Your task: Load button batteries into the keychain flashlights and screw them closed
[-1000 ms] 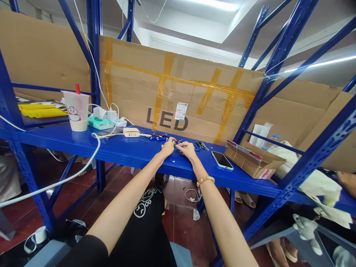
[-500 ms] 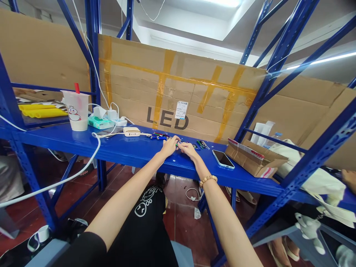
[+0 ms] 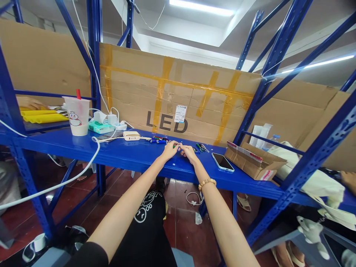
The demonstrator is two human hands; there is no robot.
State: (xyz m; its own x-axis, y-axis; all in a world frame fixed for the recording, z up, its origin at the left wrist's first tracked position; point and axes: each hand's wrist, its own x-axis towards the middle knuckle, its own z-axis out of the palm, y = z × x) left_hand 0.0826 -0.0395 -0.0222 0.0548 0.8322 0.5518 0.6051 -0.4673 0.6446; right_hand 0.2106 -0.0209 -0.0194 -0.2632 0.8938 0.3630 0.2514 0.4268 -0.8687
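Over the blue shelf table (image 3: pixel 133 152) my two hands work close together. My left hand (image 3: pixel 170 150) is closed in a pinch on a small green piece (image 3: pixel 174 146), perhaps a pen part. Almost touching it, my right hand (image 3: pixel 188 152) pinches something small and pale at its fingertips, too small to name. Behind and left of the hands lies a pile of small blue pen-like parts (image 3: pixel 158 140). To the right of my right hand are green and dark slim pieces (image 3: pixel 200 147), partly hidden by the fingers.
A phone (image 3: pixel 223 162) and an opened cardboard box (image 3: pixel 254 163) lie to the right. Leftward stand a cup with a red straw (image 3: pixel 77 118), a tissue pack (image 3: pixel 100 127) and a cream power strip (image 3: pixel 131 136). Another person's hand (image 3: pixel 30 102) shows far left. Cardboard (image 3: pixel 128 89) closes off the back.
My fingertips have drawn slightly apart, with a small gap now between the hands. The view has tilted up a little. Another person's hand has appeared at the far left.
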